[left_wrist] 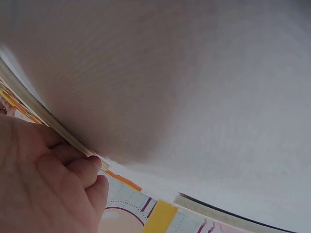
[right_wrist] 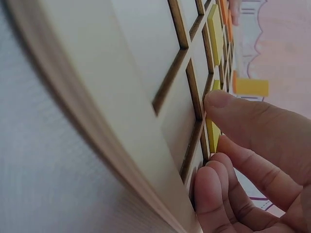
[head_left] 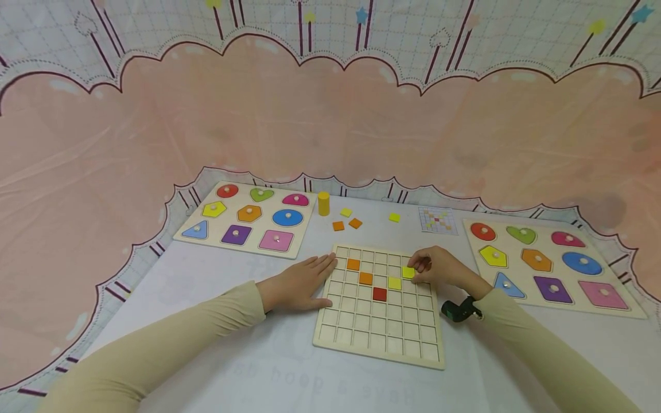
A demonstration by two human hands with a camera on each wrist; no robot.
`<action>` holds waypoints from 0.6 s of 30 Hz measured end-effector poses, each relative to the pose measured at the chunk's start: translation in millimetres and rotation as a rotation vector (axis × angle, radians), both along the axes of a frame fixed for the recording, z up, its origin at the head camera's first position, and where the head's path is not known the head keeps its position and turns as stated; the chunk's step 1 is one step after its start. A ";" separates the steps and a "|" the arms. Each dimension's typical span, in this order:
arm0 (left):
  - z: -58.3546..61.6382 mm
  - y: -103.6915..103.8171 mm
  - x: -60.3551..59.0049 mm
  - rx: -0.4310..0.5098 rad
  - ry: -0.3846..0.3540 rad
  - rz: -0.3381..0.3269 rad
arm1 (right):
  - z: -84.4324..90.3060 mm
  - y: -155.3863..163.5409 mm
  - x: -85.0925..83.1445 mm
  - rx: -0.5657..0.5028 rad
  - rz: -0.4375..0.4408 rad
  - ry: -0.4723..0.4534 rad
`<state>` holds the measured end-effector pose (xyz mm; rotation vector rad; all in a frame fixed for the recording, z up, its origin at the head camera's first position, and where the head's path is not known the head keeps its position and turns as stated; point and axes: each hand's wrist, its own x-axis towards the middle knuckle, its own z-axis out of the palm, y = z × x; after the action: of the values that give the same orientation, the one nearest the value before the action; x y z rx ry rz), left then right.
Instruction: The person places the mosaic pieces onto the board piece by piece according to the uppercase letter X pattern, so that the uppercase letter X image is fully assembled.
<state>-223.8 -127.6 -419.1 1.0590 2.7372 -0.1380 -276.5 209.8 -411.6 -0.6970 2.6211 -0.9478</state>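
Note:
A square wooden grid board (head_left: 356,338) lies on the white table. My right hand (head_left: 436,267) is over its upper right part, thumb and index finger pinching a yellow square tile (right_wrist: 212,131) in one cell. Diagonally inward from it sits another yellow tile (head_left: 395,283). A red tile (head_left: 379,294) occupies a cell near the middle, and two orange tiles, an upper one (head_left: 353,264) and a lower one (head_left: 365,278), run diagonally up and left from it. At the board's left edge, my left hand (head_left: 302,283) rests with fingers extended, touching the rim.
Behind the board lie loose orange tiles (head_left: 338,226), loose yellow tiles (head_left: 346,212) and a yellow cylinder (head_left: 323,203). A printed pattern card (head_left: 438,221) is at the back right. Shape puzzle boards stand on both sides, a left one (head_left: 193,243) and a right one (head_left: 516,275).

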 end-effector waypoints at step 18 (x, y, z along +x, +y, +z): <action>-1.4 1.2 -0.8 -0.008 -0.003 0.006 | 14.1 2.5 -12.7 0.038 0.107 -0.075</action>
<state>-224.5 -126.3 -420.6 1.0476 2.7350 -0.1457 -289.3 212.3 -397.4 -0.7680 2.5029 -0.8747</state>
